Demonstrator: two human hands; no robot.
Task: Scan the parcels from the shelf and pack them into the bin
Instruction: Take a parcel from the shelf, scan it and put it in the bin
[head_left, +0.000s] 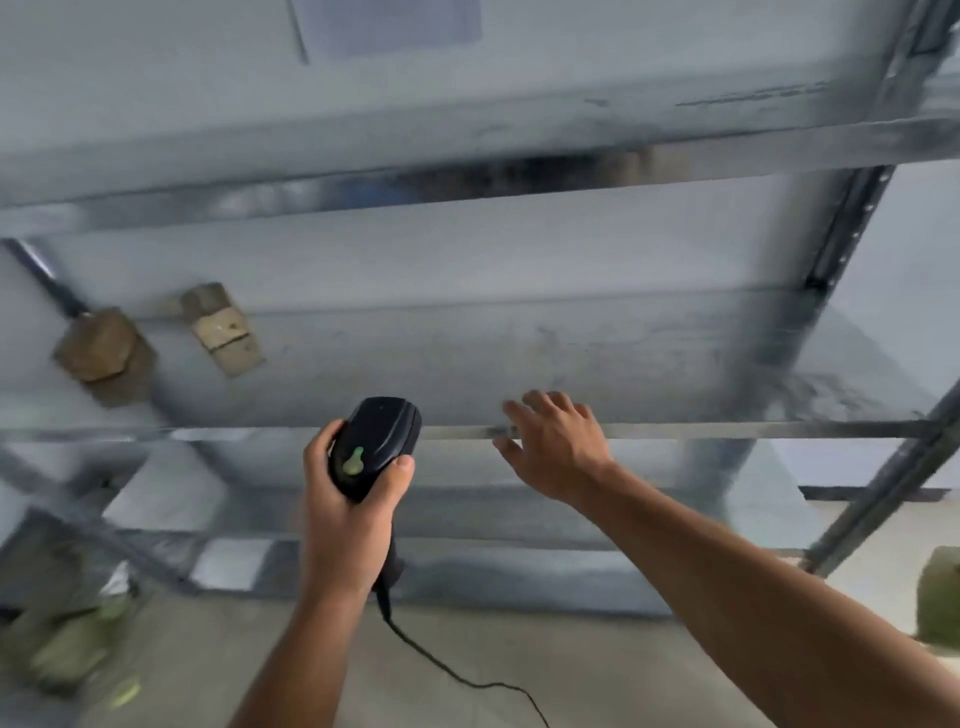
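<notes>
Forearms, two, bare, rise into my view from below; the right forearm (779, 597) sits closest to the lens.

Item 1, left grip (348, 512): clamped round the handle of a black scanner (375, 447), thumb on one side and fingers on the other. The green trigger patch faces me and the head points at the shelving. A cable (441, 670) trails from the handle's base across the floor (249, 654).

Item 2, right grip (558, 452): just right of the scanner, fingers spread and straight, holding nothing. It is over the front rail (727, 430) of the metal shelf (597, 353). The view is smeared, so I cannot tell whether it touches the rail.

Item 3, parcels, on that same shelf, up and to the left of both grips. The cardboard carton (223, 327) has its long axis slanting from far-left to near-right. The hexagonal brown parcel (101, 356) is further left, near the carton but not touching it. Both are well apart from either grip.

Item 4, bin: not identified. There are blurred greenish shapes (57, 634) low on the left and a green object (940, 597) at the far right edge.

Assessment: the left grip is nearer the parcels but occupied. The free right grip would have to cross leftward past the scanner to reach the carton. No label is legible to me.
</notes>
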